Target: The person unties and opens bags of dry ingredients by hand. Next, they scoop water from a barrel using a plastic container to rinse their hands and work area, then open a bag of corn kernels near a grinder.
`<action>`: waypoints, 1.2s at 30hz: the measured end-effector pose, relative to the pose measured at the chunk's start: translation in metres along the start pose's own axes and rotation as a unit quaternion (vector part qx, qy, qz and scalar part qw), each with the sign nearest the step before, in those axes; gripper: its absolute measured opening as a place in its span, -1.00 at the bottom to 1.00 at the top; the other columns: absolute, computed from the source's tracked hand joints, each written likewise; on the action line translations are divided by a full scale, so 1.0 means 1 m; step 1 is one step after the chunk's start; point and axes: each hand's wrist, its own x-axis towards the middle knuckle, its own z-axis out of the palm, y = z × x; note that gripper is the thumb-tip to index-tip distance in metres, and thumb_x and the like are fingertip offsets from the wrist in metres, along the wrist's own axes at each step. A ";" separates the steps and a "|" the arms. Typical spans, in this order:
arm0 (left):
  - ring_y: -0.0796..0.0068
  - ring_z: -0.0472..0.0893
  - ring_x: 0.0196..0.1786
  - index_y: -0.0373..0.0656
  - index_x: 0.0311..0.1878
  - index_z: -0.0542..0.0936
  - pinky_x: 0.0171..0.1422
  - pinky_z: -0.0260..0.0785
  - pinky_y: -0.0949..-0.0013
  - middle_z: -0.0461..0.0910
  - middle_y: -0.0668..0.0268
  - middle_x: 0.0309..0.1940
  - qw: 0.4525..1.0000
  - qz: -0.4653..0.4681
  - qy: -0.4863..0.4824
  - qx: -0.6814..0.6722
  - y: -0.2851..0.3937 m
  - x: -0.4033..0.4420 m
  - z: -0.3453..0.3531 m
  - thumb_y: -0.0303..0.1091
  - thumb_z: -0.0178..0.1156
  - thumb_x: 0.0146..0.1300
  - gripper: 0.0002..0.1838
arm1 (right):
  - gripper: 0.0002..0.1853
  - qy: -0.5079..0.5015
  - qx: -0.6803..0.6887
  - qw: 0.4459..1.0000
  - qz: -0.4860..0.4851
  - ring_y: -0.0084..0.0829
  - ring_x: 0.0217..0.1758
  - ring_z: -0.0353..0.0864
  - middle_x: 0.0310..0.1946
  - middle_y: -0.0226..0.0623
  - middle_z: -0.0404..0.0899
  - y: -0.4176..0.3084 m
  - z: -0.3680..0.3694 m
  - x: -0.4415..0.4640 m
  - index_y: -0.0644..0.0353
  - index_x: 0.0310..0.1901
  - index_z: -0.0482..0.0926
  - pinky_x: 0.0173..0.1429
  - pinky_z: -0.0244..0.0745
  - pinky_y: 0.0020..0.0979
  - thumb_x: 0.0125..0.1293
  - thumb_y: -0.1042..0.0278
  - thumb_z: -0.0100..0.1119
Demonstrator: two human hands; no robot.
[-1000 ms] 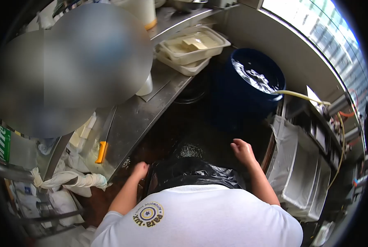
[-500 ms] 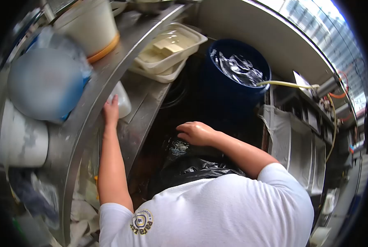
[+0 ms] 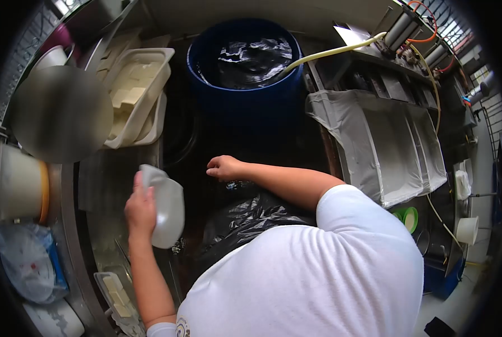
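Note:
A translucent white plastic container (image 3: pixel 169 210) is in my left hand (image 3: pixel 141 212), tilted on its side, with my fingers gripping its near edge. It hangs beside the metal shelf (image 3: pixel 106 230), over the dark floor. My right hand (image 3: pixel 225 168) hovers in front of my body with its fingers curled in and nothing visible in them. Ahead of it stands a large blue barrel (image 3: pixel 228 104) of rippling water. White tubs (image 3: pixel 164 67) holding pale blocks in liquid are stacked on the shelf, beyond my left hand.
A yellowish hose (image 3: pixel 335 51) runs into the barrel. On the right are cloth-lined metal trays (image 3: pixel 386 140) below metal cylinders. At left stand a bucket with an orange band (image 3: pixel 44 191) and a bagged bundle (image 3: pixel 26 258). Another tub (image 3: pixel 102 278) with pale blocks sits near my left forearm.
My left hand has drawn the container out from under the upper counter, toward me. My right hand's fingers have curled in more. The view has turned, so the barrel now appears further left.

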 end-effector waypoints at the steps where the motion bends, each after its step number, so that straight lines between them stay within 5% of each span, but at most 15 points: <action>1: -0.20 0.71 -0.12 0.00 0.57 0.33 0.00 0.53 -0.13 0.73 -0.10 -0.18 0.997 0.010 -0.068 0.023 0.027 0.012 0.012 -0.15 0.10 0.51 -0.40 | -0.58 0.003 0.137 0.982 0.131 -0.16 -0.17 0.74 -0.20 -0.15 0.73 0.012 -0.002 0.001 0.17 0.13 0.68 -0.05 0.68 -0.13 0.42 0.04 0.28; 3: -0.19 0.71 -0.12 0.00 0.54 0.38 0.01 0.54 -0.12 0.73 -0.06 -0.19 0.978 0.068 -0.196 0.029 0.101 0.042 0.032 -0.10 0.11 0.50 -0.41 | -0.63 0.045 0.287 0.911 0.291 -0.42 -0.38 0.57 -0.39 -0.35 0.58 0.044 -0.002 0.003 0.12 0.14 0.67 -0.26 0.65 -0.26 0.47 0.06 0.25; 4: -0.16 0.72 -0.14 -0.02 0.51 0.40 0.00 0.54 -0.12 0.74 -0.05 -0.22 0.961 0.127 -0.243 0.029 0.130 0.053 0.052 -0.09 0.10 0.51 -0.44 | -0.69 0.036 0.352 0.875 0.331 -0.28 -0.33 0.66 -0.28 -0.27 0.67 0.088 0.005 0.012 0.03 0.11 0.69 -0.25 0.66 -0.21 0.46 0.10 0.25; 6: -0.09 0.74 -0.11 -0.06 0.47 0.42 0.03 0.56 -0.07 0.74 -0.05 -0.22 0.913 0.218 -0.343 0.040 0.195 0.072 0.086 -0.13 0.08 0.52 -0.48 | -0.74 0.049 0.644 0.685 0.336 -0.12 -0.24 0.73 -0.14 -0.19 0.74 0.201 0.018 0.025 0.01 0.07 0.71 -0.22 0.69 -0.15 0.45 0.18 0.20; 10: -0.07 0.72 0.03 -0.11 0.39 0.51 0.17 0.53 -0.01 0.75 -0.02 -0.10 0.854 0.288 -0.424 0.094 0.278 0.105 0.117 -0.14 0.08 0.51 -0.52 | -0.69 0.064 0.614 0.718 0.322 -0.01 -0.03 0.76 -0.01 -0.06 0.74 0.218 -0.061 -0.038 0.09 0.03 0.71 -0.04 0.70 -0.03 0.47 0.16 0.08; 15: -0.05 0.70 0.11 -0.09 0.29 0.59 0.22 0.52 -0.02 0.73 -0.01 0.01 0.890 0.207 -0.405 0.042 0.302 0.149 0.106 -0.09 0.08 0.50 -0.57 | -0.64 0.278 0.351 0.735 0.509 -0.09 0.19 0.70 0.12 -0.13 0.71 0.198 -0.126 -0.060 -0.01 0.18 0.67 0.21 0.58 -0.07 0.50 0.19 -0.02; 17: -0.07 0.70 0.08 -0.11 0.23 0.60 0.21 0.51 -0.04 0.74 -0.01 -0.04 0.908 0.189 -0.373 0.039 0.300 0.158 0.102 -0.07 0.09 0.50 -0.59 | -0.59 0.340 0.298 0.796 0.402 -0.13 0.10 0.71 0.09 -0.05 0.72 0.209 -0.124 -0.064 0.19 0.22 0.66 0.15 0.59 -0.15 0.46 0.15 0.16; 22: -0.19 0.70 -0.01 -0.33 0.08 0.58 0.11 0.54 -0.05 0.70 -0.20 -0.13 0.945 0.124 -0.302 0.022 0.261 0.158 0.095 -0.16 0.13 0.47 -0.61 | -0.66 0.340 0.191 0.911 0.131 -0.16 -0.01 0.76 -0.16 -0.04 0.75 0.080 -0.150 -0.093 0.27 -0.02 0.69 0.09 0.61 -0.21 0.46 0.13 0.20; 26: -0.07 0.75 -0.08 -0.37 0.01 0.58 0.06 0.57 0.05 0.72 -0.17 -0.14 0.973 0.058 -0.219 -0.049 0.226 0.139 0.086 -0.11 0.19 0.43 -0.59 | -0.55 0.177 0.082 0.979 -0.052 -0.14 -0.06 0.73 -0.12 -0.05 0.69 -0.008 -0.152 -0.090 0.23 0.15 0.58 0.06 0.63 -0.19 0.41 0.08 0.35; 29: 0.29 0.70 -0.19 -0.39 -0.02 0.58 0.01 0.55 0.26 0.70 0.04 -0.24 0.939 -0.091 -0.177 -0.279 0.217 0.122 0.073 -0.17 0.27 0.45 -0.62 | -0.39 0.181 -0.023 0.971 -0.155 0.03 -0.07 0.69 -0.11 0.02 0.63 -0.040 -0.147 -0.069 0.28 0.18 0.46 -0.04 0.61 -0.07 0.26 0.06 0.46; 32: 0.24 0.70 -0.10 -0.38 0.11 0.59 0.09 0.53 0.25 0.69 0.05 -0.12 0.942 0.023 -0.072 -0.327 0.228 0.092 0.049 -0.27 0.25 0.48 -0.66 | -0.47 0.221 -0.055 0.952 -0.204 0.10 -0.14 0.67 -0.20 0.06 0.63 -0.051 -0.151 -0.044 0.34 0.07 0.45 -0.11 0.59 -0.03 0.23 0.17 0.46; 34: 0.16 0.65 0.09 -0.33 0.20 0.60 0.23 0.48 0.24 0.64 0.03 0.06 0.967 0.106 0.016 -0.232 0.195 0.081 0.042 -0.31 0.24 0.49 -0.66 | -0.57 0.288 -0.068 0.920 -0.258 0.12 -0.26 0.67 -0.31 0.04 0.62 -0.060 -0.176 -0.027 0.32 0.00 0.44 -0.19 0.59 -0.03 0.23 0.32 0.43; 36: 0.07 0.65 0.11 -0.33 0.19 0.61 0.27 0.47 0.19 0.64 0.03 0.07 0.986 0.010 0.046 -0.158 0.160 0.064 0.040 -0.28 0.22 0.51 -0.65 | -0.57 0.335 -0.027 0.901 -0.276 0.15 -0.29 0.66 -0.35 0.06 0.62 -0.075 -0.222 -0.018 0.38 0.00 0.43 -0.17 0.61 0.00 0.22 0.33 0.38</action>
